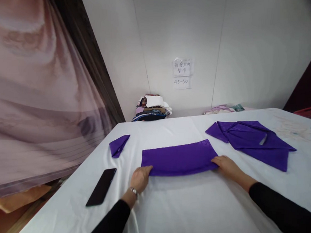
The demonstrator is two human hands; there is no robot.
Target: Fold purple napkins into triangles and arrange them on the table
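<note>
A purple napkin (179,159), folded into a long rectangle, lies in front of me on the white-covered table. My left hand (140,179) pinches its near left corner, and a metal bracelet or watch circles that wrist. At the near right corner, my right hand (225,165) has its thumb and fingers closed on the cloth edge. To the left rests a small folded purple napkin (119,146) in a pointed shape. Several more purple cloths (254,140) lie overlapping in a pile at the right.
A black phone (101,187) lies left of my left hand on the white tablecloth (192,210). Folded clothes (153,108) are stacked beyond the far edge, against the wall. Handwritten paper signs (182,73) hang there. A pinkish curtain (41,88) drapes along the left side.
</note>
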